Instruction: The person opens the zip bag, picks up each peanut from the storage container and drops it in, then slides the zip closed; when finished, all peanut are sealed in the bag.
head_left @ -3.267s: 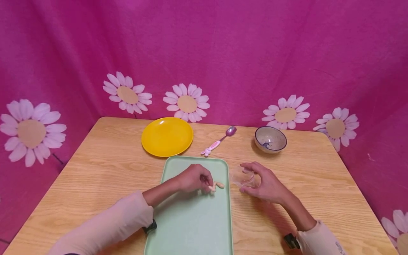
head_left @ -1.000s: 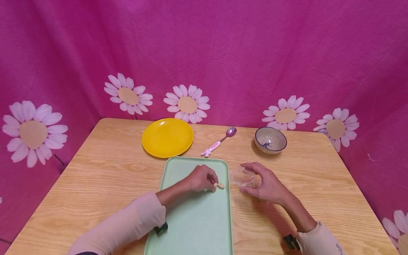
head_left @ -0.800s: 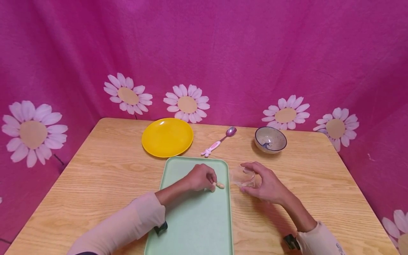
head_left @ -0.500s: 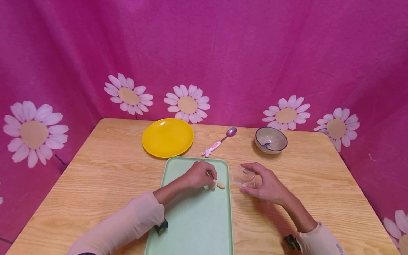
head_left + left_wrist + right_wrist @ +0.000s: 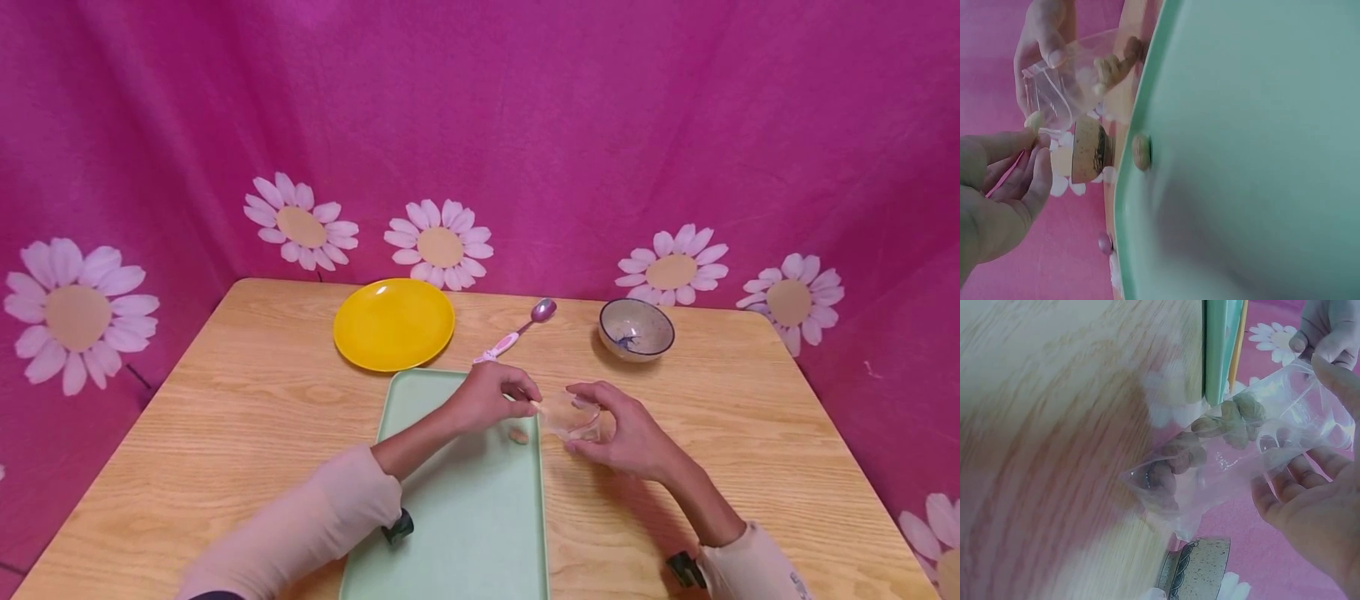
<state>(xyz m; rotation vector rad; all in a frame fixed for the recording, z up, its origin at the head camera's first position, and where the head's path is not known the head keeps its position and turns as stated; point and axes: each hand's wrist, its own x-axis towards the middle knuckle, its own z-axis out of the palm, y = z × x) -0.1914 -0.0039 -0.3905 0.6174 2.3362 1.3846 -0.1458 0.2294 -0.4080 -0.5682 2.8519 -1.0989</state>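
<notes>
Between thumb and fingertips, my left hand (image 5: 491, 398) pinches a peanut (image 5: 1034, 120) at the mouth of a clear plastic bag (image 5: 567, 419). My right hand (image 5: 626, 429) grips that bag by its upper part, its thumb and fingers spread around the mouth. Several unshelled peanuts (image 5: 1235, 422) show through the plastic, lying lower in the bag. A single peanut (image 5: 1141, 152) lies on the pale green tray (image 5: 457, 517), near its right rim and below my left hand.
A yellow plate (image 5: 394, 324) stands behind the tray. To its right lies a spoon (image 5: 543, 311) with a pink rabbit handle, partly behind my left hand. Farther right is a speckled bowl (image 5: 637, 330) with a dark blue rim. A pink flowered curtain (image 5: 525, 125) hangs behind the table.
My left hand has lifted a peanut off the tray and moved right to the bag's mouth. Earlier, more peanuts lay on the tray; one lies there now. My right hand stays put.
</notes>
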